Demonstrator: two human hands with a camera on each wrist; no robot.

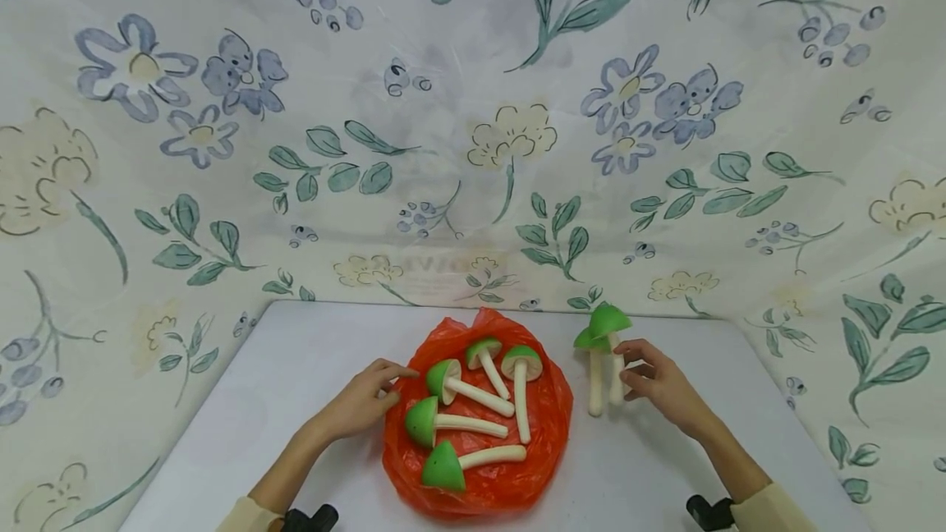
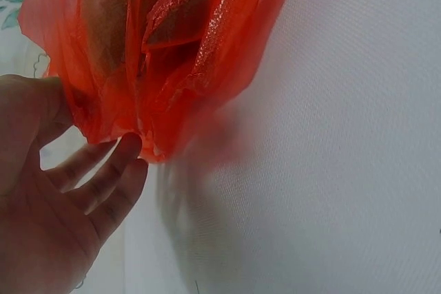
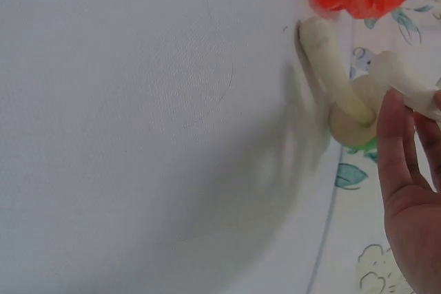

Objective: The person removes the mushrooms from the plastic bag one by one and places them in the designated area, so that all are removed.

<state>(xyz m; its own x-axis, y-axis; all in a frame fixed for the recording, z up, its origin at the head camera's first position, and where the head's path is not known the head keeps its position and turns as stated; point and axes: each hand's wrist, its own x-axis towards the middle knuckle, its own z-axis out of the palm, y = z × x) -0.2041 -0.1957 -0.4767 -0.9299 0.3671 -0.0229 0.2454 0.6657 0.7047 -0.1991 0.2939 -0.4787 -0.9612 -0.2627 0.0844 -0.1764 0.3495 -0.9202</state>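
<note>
Right hand [image 1: 661,388], right of centre in the frame, has fingers clamped on the stem of a green-capped mushroom [image 1: 610,319], second mushroom [image 1: 594,380] just left of it on the white surface [image 1: 296,351]. Left hand [image 1: 367,395], left of centre, fingers pinching the edge of the red plastic bag [image 1: 553,454] at lower centre, where I count five more mushrooms [image 1: 445,468] lying inside, caps mostly leftward or up.

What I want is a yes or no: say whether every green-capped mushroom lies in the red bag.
No, two mushrooms are outside the red bag, at the right hand.
</note>
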